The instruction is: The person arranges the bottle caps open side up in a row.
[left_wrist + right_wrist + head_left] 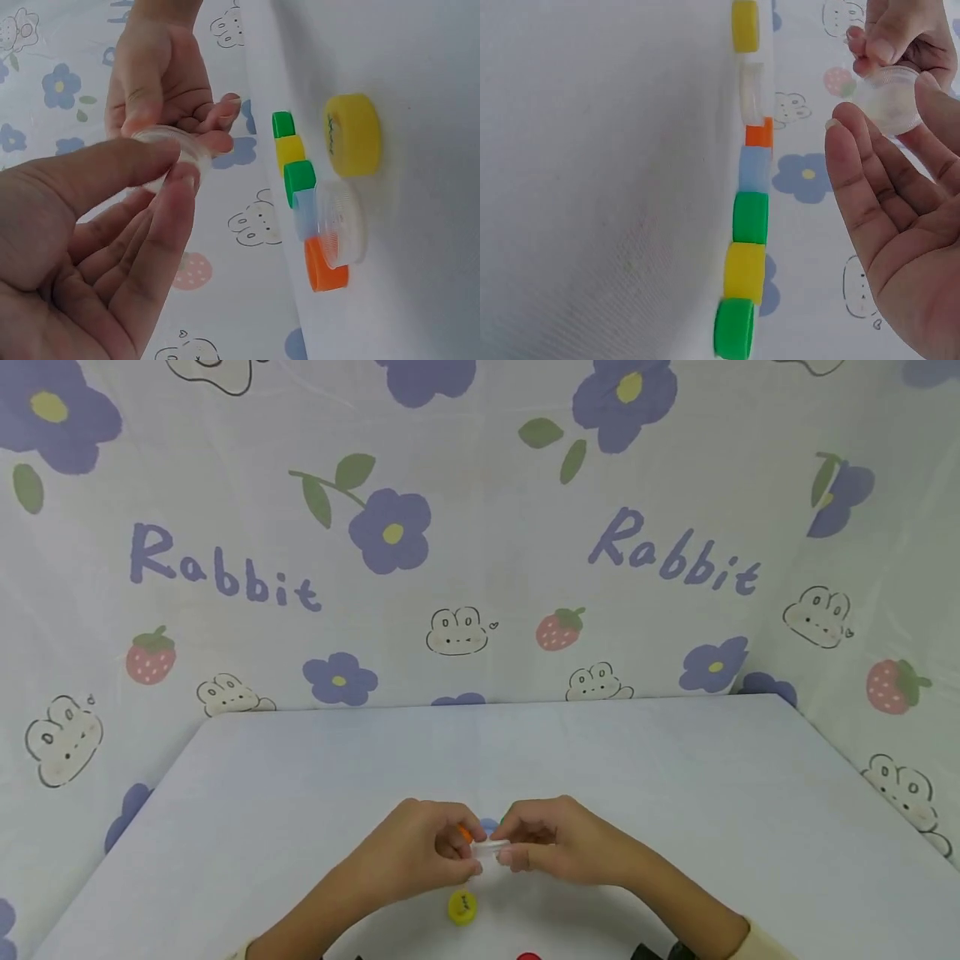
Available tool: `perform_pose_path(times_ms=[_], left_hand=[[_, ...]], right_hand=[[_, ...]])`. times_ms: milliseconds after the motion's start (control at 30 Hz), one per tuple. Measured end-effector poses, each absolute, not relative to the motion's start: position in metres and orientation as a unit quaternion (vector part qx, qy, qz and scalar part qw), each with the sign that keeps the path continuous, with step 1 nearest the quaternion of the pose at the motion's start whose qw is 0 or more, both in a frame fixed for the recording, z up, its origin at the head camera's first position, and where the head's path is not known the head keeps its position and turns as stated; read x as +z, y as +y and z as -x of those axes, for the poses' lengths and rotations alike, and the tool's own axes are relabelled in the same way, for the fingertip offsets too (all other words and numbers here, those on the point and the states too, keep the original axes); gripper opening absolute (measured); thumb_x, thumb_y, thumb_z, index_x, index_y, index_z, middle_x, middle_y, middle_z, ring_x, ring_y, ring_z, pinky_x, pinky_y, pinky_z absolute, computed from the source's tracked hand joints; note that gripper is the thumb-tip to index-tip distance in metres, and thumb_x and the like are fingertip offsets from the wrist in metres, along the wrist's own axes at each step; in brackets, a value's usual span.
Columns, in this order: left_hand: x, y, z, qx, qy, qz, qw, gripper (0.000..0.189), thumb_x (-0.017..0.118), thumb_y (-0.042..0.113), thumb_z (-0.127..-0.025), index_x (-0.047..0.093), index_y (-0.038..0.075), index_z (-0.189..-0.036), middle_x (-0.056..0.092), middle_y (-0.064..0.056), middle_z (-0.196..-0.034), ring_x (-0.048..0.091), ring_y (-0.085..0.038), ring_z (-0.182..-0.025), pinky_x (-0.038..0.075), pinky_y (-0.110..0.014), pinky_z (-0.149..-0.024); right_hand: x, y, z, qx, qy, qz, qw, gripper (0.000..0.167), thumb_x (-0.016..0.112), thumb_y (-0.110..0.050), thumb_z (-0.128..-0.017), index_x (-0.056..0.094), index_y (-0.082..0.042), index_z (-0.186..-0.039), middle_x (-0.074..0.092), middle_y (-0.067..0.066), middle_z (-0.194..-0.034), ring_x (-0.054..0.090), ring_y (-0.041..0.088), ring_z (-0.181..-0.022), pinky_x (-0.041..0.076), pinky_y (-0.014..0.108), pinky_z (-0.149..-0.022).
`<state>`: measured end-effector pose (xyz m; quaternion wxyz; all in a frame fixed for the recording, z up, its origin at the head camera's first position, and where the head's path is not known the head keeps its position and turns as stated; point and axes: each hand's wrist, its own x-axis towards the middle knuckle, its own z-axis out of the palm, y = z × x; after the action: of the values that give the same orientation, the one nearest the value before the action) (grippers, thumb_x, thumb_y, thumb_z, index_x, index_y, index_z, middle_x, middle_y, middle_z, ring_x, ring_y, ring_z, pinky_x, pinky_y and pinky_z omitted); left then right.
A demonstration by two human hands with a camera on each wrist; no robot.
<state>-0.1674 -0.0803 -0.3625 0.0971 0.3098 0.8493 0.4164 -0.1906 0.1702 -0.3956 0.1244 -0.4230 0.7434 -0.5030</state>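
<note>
A clear ribbed bottle cap (889, 101) is held between the two hands above the table. The left hand (420, 852) pinches one side of it with thumb and fingertips. From the other side, the right hand (566, 842) pinches its edge. Below the hands, a larger yellow cap (462, 907) with a dark marking lies on the table. Beside the yellow one, a second clear cap (343, 225) appears in the left wrist view. Close to it are an orange cap (326, 266) and a light blue cap (754, 169).
Green (751, 217) and yellow (744, 272) caps continue the row, ending with another green cap (733, 328). A red object (528, 956) and dark objects (678, 952) are cut off at the head view's bottom. Printed cloth (480, 568) hangs behind the white table (480, 752).
</note>
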Motion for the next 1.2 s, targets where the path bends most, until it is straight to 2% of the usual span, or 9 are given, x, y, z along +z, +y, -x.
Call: perform_pose_path(times_ms=[167,300,433,567,700,800,933,1067,1200], left_hand=[[-0.363,-0.075,0.164,0.377,0.868,-0.321,0.027,0.025,0.081,0.001,-0.083,0.072,0.006,-0.107,0.062,0.012,-0.077,0.060,-0.001,-0.069,0.054,-0.022,-0.067],[-0.365,-0.070,0.160,0.341,0.877,-0.336,-0.035,0.033,0.081,0.000,-0.083,0.072,0.005,-0.114,0.058,0.011,-0.076,0.055,-0.002,-0.069,0.052,-0.020,-0.066],[-0.367,-0.068,0.158,0.325,0.875,-0.350,-0.078,0.041,0.082,0.000,-0.083,0.071,0.007,-0.122,0.060,0.009,-0.080,0.056,-0.003,-0.073,0.052,-0.018,-0.069],[-0.367,-0.068,0.158,0.315,0.873,-0.360,-0.092,0.043,0.084,0.002,-0.082,0.071,0.008,-0.122,0.062,0.007,-0.083,0.056,-0.004,-0.075,0.052,-0.017,-0.070],[-0.367,-0.069,0.160,0.307,0.871,-0.371,-0.100,0.043,0.087,0.006,-0.081,0.071,0.007,-0.121,0.061,0.007,-0.082,0.055,-0.004,-0.074,0.051,-0.017,-0.068],[-0.368,-0.070,0.162,0.308,0.876,-0.360,-0.096,0.041,0.088,0.010,-0.080,0.072,0.006,-0.118,0.062,0.006,-0.081,0.055,-0.004,-0.072,0.050,-0.018,-0.066],[-0.373,-0.070,0.167,0.301,0.895,-0.322,-0.063,0.041,0.089,0.018,-0.079,0.073,0.008,-0.115,0.062,0.006,-0.079,0.052,-0.004,-0.068,0.048,-0.020,-0.062],[-0.384,-0.069,0.172,0.286,0.909,-0.303,-0.023,0.041,0.091,0.026,-0.078,0.074,0.011,-0.113,0.059,0.008,-0.080,0.049,-0.005,-0.068,0.046,-0.022,-0.061],[-0.394,-0.065,0.172,0.255,0.914,-0.315,0.000,0.040,0.092,0.028,-0.075,0.075,0.011,-0.107,0.054,0.010,-0.077,0.047,-0.005,-0.067,0.044,-0.021,-0.061]], right_hand=[[-0.397,0.170,0.194,-0.585,0.701,0.358,0.194,0.016,0.065,-0.010,-0.101,0.065,0.005,-0.107,0.074,0.019,-0.093,0.069,0.021,-0.072,0.060,0.036,-0.068],[-0.397,0.171,0.194,-0.635,0.666,0.294,0.257,0.024,0.061,-0.014,-0.104,0.061,0.010,-0.107,0.074,0.023,-0.094,0.069,0.020,-0.073,0.060,0.035,-0.069],[-0.397,0.172,0.196,-0.665,0.637,0.254,0.295,0.025,0.059,-0.019,-0.105,0.061,0.006,-0.104,0.074,0.020,-0.093,0.068,0.019,-0.073,0.059,0.033,-0.069],[-0.398,0.173,0.197,-0.688,0.605,0.242,0.321,0.020,0.057,-0.020,-0.107,0.063,-0.001,-0.103,0.075,0.014,-0.092,0.068,0.015,-0.071,0.059,0.030,-0.068],[-0.398,0.172,0.196,-0.695,0.588,0.242,0.335,0.020,0.053,-0.020,-0.108,0.061,-0.002,-0.105,0.075,0.012,-0.091,0.068,0.014,-0.070,0.059,0.028,-0.067],[-0.398,0.169,0.194,-0.684,0.614,0.237,0.314,0.021,0.056,-0.019,-0.107,0.059,0.000,-0.115,0.074,0.014,-0.090,0.067,0.015,-0.070,0.058,0.029,-0.066],[-0.399,0.164,0.189,-0.600,0.719,0.276,0.218,0.032,0.068,-0.018,-0.100,0.056,-0.005,-0.127,0.072,0.012,-0.088,0.063,0.015,-0.069,0.055,0.027,-0.065],[-0.399,0.161,0.182,-0.451,0.822,0.331,0.108,0.039,0.080,-0.023,-0.091,0.059,-0.016,-0.123,0.067,-0.005,-0.083,0.057,0.009,-0.068,0.049,0.024,-0.062],[-0.398,0.159,0.176,-0.354,0.866,0.344,0.078,0.038,0.086,-0.027,-0.084,0.062,-0.017,-0.111,0.061,-0.015,-0.078,0.052,0.004,-0.065,0.046,0.023,-0.060]])
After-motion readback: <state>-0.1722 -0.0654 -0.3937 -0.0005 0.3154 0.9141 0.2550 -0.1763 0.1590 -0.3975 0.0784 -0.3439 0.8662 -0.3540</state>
